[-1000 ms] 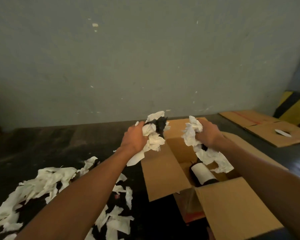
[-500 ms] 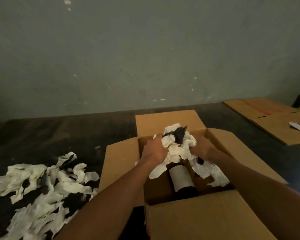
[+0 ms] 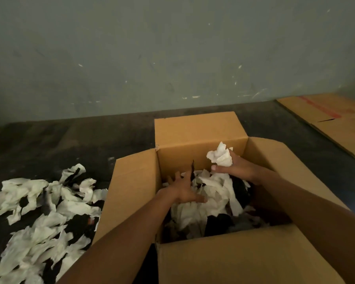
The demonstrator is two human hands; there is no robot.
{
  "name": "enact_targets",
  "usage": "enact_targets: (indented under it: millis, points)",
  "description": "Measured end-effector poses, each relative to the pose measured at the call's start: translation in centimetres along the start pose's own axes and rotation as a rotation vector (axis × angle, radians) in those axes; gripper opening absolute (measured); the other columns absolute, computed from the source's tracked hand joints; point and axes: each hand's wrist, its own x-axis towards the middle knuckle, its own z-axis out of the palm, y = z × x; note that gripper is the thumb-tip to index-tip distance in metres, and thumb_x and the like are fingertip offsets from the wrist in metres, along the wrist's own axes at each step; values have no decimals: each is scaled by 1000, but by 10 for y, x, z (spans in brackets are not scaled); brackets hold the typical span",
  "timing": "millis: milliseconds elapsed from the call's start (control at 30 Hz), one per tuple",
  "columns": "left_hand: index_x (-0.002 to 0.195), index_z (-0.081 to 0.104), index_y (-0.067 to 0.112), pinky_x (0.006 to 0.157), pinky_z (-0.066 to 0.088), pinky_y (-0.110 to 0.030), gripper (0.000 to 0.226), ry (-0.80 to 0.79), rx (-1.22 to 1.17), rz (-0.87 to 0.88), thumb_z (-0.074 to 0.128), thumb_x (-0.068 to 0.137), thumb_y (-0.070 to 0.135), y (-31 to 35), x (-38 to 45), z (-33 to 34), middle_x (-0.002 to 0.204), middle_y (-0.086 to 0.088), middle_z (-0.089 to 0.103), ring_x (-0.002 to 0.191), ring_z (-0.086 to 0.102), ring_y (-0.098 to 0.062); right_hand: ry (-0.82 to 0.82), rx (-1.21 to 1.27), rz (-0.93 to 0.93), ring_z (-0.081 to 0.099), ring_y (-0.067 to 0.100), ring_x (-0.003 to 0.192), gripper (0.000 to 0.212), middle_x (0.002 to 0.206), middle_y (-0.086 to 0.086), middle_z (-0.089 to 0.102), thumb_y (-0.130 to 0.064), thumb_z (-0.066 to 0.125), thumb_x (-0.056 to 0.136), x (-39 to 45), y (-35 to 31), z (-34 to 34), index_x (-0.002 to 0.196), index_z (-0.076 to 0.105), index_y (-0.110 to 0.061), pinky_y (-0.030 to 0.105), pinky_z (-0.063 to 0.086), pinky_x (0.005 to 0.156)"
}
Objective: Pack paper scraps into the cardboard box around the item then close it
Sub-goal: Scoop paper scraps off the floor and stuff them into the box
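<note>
cardboard box (image 3: 195, 138) half-packed, flaps open; my left hand (image 3: 184, 190) spread pressing paper scraps (image 3: 209, 199), right hand (image 3: 237, 169) clutching a wad (image 3: 220, 155).

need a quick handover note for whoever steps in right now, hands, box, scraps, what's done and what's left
Left hand: open, fingers spread, pressing down on the paper scraps in the box.
Right hand: inside the box near the far wall, closed on a white paper wad.
Cardboard box: on the floor, all four flaps open. The item is not visible; scraps cover the middle.
Loose scrap pile: on the floor left of the box, plenty there.
Done: a layer of scraps is in.
Left: drop the wad, probably add more from the pile, fold the flaps shut.
</note>
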Motion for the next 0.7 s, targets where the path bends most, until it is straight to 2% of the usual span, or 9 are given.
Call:
enact_targets:
  millis: [100,200,267,333,433,467,533,633,700]
  points:
    - [153,-5,36,116,9,-62,109,34,62,46,65,76,67,-3,4,8,163,-2,-8,146,-12,-44,-4,-157,56,52,12,121,88,135,-10,52,-54,73,74,7,9,-7,145,29,-27,31,43,98]
    - [153,-5,39,116,3,-64,101,11,181,109,57,80,71,-6,12,19,164,2,-12,146,-15,-42,-58,-428,253,46,22,128,108,147,0,40,-55,77,69,12,19,-9,151,15,-20,36,42,102]
    - [153,-6,41,114,2,-67,104,-34,306,97,52,76,79,-6,18,25,164,0,-13,147,-12,-42,-149,-370,328,32,23,139,124,154,-3,26,-60,80,62,16,23,-3,153,5,-22,39,33,112]
    - [153,-7,38,112,3,-70,109,-68,386,26,52,73,82,-5,21,28,164,-6,-11,146,-9,-47,-193,-275,291,20,23,145,128,157,-8,15,-66,80,57,19,25,11,152,2,-32,42,27,116]
    - [154,-11,27,111,1,-72,116,-85,507,-130,56,74,78,-7,27,32,161,-16,-17,142,-14,-55,-161,-143,95,16,18,146,108,160,-7,11,-53,76,72,19,22,31,152,8,-32,33,24,114]
    - [154,-14,25,111,-1,-72,116,-86,531,-165,57,76,75,-8,26,31,160,-17,-23,140,-19,-56,-153,-163,31,13,17,146,101,160,-7,10,-48,73,78,20,19,33,152,8,-32,31,23,113]
    - [153,-18,23,113,-2,-69,112,-72,486,-172,57,82,67,-5,24,25,156,-14,-33,137,-26,-56,-121,-315,-38,9,18,147,86,161,-5,7,-44,65,87,24,19,31,151,7,-37,37,20,116]
    - [152,-19,25,114,-4,-65,99,-100,367,-84,49,89,61,1,19,18,157,-7,-34,142,-25,-45,-190,-610,24,7,24,148,61,162,3,8,-31,42,100,30,34,21,152,11,-31,43,17,119]
    - [151,-21,29,116,-7,-61,99,-184,331,-49,44,87,68,-2,23,26,159,-6,-28,145,-23,-39,-316,-777,125,17,29,146,58,160,10,16,-28,40,100,24,53,20,152,15,-23,43,20,117]
